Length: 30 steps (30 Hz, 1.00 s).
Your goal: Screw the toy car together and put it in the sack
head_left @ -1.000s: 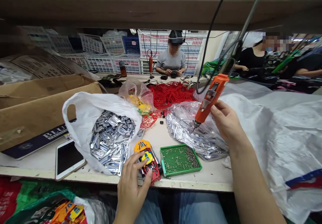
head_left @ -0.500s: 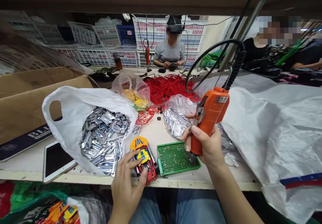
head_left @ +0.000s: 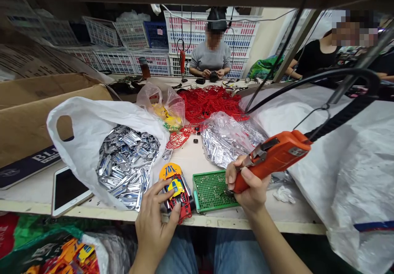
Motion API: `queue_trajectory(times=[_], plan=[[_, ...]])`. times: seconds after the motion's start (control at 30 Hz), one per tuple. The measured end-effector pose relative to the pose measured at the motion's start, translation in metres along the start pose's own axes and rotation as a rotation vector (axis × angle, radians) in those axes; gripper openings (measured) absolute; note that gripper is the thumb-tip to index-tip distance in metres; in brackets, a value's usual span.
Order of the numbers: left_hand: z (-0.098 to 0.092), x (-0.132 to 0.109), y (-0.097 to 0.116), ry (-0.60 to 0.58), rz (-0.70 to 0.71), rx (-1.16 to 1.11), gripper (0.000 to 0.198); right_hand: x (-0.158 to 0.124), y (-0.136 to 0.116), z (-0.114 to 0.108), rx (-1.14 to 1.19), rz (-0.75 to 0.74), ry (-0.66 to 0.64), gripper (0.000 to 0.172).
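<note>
My left hand [head_left: 158,214] holds down a toy car [head_left: 176,188] on the table, thumb on one side and fingers on the other. The car is orange, yellow and red. My right hand [head_left: 250,188] is closed around an orange electric screwdriver [head_left: 273,155], which slants with its cable end up and to the right. Its tip points down over the right part of a green perforated tray [head_left: 212,174] holding small screws [head_left: 209,188]. The tip itself is mostly hidden by my fingers. The tray lies just right of the car.
A white bag [head_left: 76,114] of shiny metal-look strips stands left, beside a tablet [head_left: 66,192]. Behind are a clear bag [head_left: 221,138] of similar strips and red plastic pieces [head_left: 209,101]. A co-worker [head_left: 212,52] sits opposite. White sheeting [head_left: 353,142] covers the right.
The screwdriver has tilted from near upright to a strong slant, its cable end swinging right and down. My left hand and the toy car stay in place.
</note>
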State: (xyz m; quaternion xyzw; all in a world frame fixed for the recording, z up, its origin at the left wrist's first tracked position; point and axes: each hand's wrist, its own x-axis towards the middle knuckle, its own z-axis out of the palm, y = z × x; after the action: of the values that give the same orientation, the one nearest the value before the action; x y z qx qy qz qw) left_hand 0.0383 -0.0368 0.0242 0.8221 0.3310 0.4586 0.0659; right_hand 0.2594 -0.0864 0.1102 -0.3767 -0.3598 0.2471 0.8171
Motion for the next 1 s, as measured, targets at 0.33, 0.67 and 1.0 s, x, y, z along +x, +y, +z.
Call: queue_trajectory(times=[0.33, 0.67, 1.0], plan=[[-0.001, 0.001, 0.002, -0.012, -0.001, -0.016, 0.016, -0.001, 0.002, 0.0, 0.015, 0.013, -0.035, 0.018], [-0.001, 0.002, 0.004, -0.002, 0.006, -0.006, 0.016, 0.008, -0.015, 0.013, -0.039, -0.057, -0.002, 0.012], [0.0, 0.001, 0.003, -0.021, 0.001, -0.01, 0.018, 0.027, -0.006, 0.092, 0.123, -0.063, 0.028, 0.01]])
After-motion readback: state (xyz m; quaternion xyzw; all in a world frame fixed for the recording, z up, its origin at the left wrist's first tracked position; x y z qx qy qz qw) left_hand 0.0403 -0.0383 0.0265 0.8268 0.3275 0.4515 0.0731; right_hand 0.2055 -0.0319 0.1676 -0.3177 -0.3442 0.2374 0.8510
